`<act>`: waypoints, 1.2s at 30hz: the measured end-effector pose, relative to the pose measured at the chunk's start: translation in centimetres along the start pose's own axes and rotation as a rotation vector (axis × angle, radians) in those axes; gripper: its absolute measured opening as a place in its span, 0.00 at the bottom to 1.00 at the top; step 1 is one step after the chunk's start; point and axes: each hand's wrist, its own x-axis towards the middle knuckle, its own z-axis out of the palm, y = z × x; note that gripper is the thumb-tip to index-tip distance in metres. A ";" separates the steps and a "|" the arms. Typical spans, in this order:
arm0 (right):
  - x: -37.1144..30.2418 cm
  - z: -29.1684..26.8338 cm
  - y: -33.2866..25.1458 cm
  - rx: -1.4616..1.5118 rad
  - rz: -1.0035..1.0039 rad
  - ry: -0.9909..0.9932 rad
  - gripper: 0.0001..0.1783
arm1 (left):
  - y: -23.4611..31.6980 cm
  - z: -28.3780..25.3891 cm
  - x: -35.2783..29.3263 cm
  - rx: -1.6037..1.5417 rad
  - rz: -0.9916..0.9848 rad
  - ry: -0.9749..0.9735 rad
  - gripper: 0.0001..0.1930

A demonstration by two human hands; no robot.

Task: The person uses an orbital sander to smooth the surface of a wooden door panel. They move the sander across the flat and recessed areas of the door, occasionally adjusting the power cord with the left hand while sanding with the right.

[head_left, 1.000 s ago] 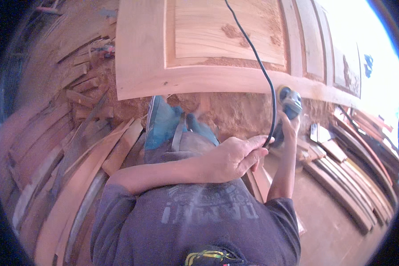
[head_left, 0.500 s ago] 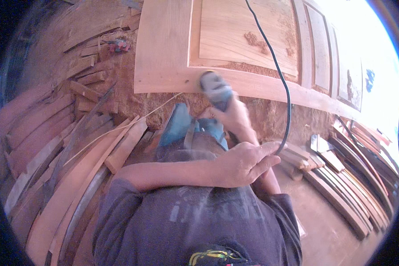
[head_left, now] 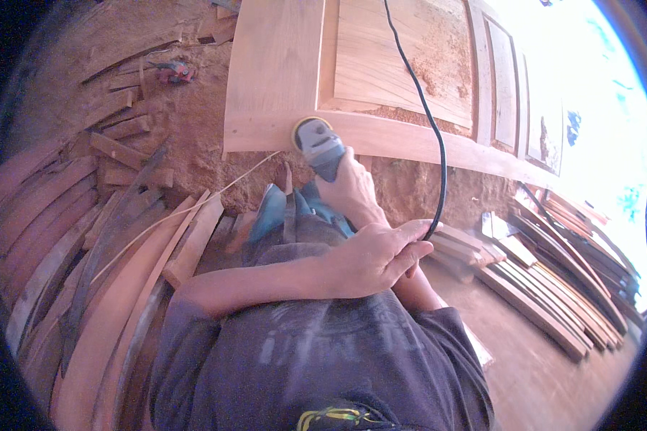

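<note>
Sander (head_left: pixel 322 149): at the near rail of the panelled wooden door (head_left: pixel 417 140), toward its left end.
Right hand (head_left: pixel 352 185): my fingers wrapped around the tool's body.
Left hand (head_left: pixel 377 258): my fingers pinching the dark cable (head_left: pixel 430 115).
Sawdust (head_left: pixel 449 54): scattered over one panel.
Boards (head_left: pixel 546 294): stacked at right.

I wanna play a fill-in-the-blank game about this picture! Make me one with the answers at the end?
1. The right hand grips a power tool whose disc has a ____ edge.
2. The left hand holds a dark ____ (five letters).
3. The big panelled piece is made of ____ (four letters).

Missing words: yellow; cable; wood.
</note>
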 end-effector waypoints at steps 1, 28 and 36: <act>-0.3 -0.6 0.4 -0.003 0.036 0.009 0.38 | -0.3 0.2 0.0 -0.003 0.012 0.005 0.24; 0.7 -12.3 28.8 0.255 0.282 0.439 0.35 | -1.2 7.0 9.7 -0.017 -0.126 -0.075 0.22; -0.7 -13.8 32.5 0.520 0.262 0.459 0.35 | -0.7 6.8 8.7 -0.013 -0.048 -0.058 0.21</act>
